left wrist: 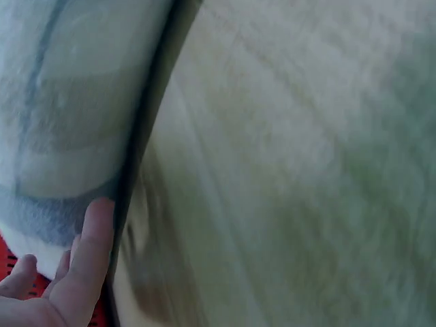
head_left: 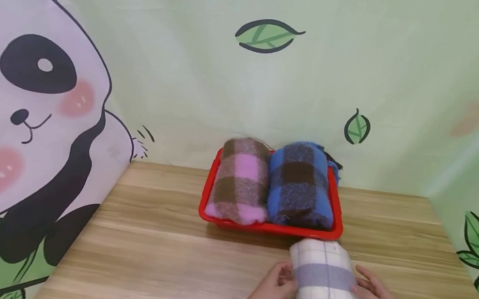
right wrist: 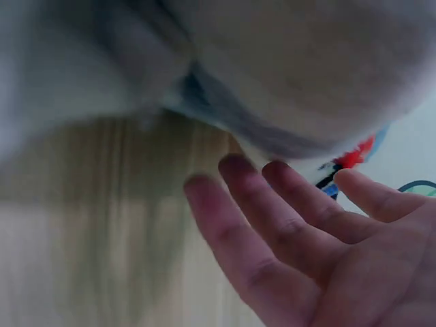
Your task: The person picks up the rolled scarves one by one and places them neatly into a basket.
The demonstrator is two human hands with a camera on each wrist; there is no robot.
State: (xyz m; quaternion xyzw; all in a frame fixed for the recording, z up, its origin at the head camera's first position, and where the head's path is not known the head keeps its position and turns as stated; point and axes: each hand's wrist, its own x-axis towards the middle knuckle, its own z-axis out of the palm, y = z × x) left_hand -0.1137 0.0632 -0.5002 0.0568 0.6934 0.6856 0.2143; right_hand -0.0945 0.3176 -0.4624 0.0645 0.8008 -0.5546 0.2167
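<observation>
A rolled plaid scarf, cream with blue-grey and beige bands, lies on the table in front of a red basket. At its left side is my left hand, its thumb touching the cloth. My right hand is along the right side with fingers extended against the roll. In the left wrist view one straight digit of the left hand rests on the blue-grey band of the scarf. The right wrist view has the right hand with loosely spread fingers beside the scarf.
Two more rolls stand side by side in the basket: a pink and brown checked scarf and a blue and black checked scarf, with fringe at its back right. Behind the wooden table hangs a pale green backdrop printed with a panda and leaves.
</observation>
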